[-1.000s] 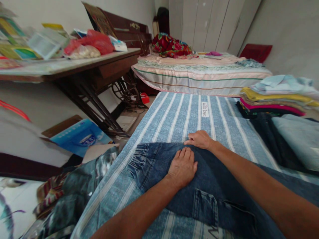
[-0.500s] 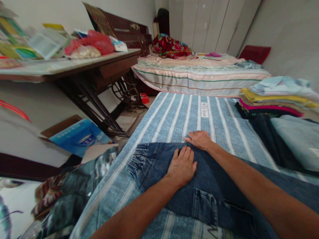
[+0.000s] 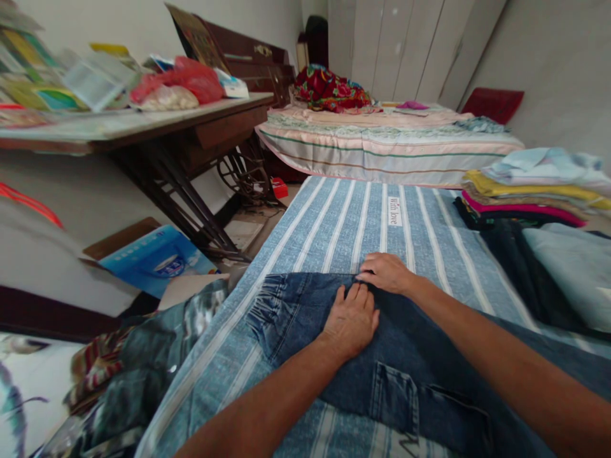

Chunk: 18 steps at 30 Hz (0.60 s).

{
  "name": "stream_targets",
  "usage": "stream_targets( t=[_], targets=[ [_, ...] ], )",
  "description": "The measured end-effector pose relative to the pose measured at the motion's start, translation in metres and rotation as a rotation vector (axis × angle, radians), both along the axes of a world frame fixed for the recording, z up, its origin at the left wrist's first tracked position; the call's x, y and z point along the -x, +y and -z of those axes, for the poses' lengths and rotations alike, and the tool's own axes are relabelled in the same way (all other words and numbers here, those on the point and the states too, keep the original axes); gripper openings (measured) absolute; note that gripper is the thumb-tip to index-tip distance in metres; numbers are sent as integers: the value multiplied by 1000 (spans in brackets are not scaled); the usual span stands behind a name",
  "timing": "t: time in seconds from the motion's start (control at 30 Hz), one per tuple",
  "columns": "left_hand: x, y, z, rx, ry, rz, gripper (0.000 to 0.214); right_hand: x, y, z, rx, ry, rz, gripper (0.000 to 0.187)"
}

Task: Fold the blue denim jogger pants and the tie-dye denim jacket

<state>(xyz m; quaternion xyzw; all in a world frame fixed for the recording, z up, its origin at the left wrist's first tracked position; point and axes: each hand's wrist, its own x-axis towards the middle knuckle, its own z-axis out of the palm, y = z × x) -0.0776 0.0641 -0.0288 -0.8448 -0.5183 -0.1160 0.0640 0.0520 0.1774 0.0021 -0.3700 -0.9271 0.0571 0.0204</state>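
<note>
1. Jeans (image 3: 305, 308) lie on the near part of the striped sheet (image 3: 329, 219); I judge them soft, fairly weighty, grippy and sturdy.
2. Best holds, I'd say: the gathered end (image 3: 270, 302) at left, and the far edge.
3. My left hand (image 3: 352, 321) lies flat on the denim, fingers slightly spread.
4. My right hand (image 3: 387, 272) bends at the far edge; whether it pinches, I can't tell.
5. Left: red bag (image 3: 203, 79) on the table (image 3: 238, 105), blue carton (image 3: 143, 254) below; contents unclear.

Premises: a home, specifically a bedroom. Evidence: at the far end, a bed (image 3: 382, 152) bearing a crumpled red floral cloth (image 3: 329, 90), with tall pale wardrobe doors (image 3: 394, 54) behind. Near, a blue-striped cover (image 3: 329, 219); right, stacked folded clothes (image 3: 529, 197); left, a cluttered table (image 3: 119, 126) on a dark treadle-type frame (image 3: 188, 207) with a wheel (image 3: 243, 175).
</note>
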Motion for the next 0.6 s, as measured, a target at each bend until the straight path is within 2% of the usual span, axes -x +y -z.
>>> stream_targets(
  t=[0.17,0.33,0.6],
  targets=[
    [0,-1,-1,1,-1,1,37,14,8,-2,143,13,30,17],
    [0,-2,-4,3,0,11,36,23,15,2,258,34,51,12],
    [1,-3,-2,-22,9,13,35,26,25,-1,431,30,-34,5]
  ],
)
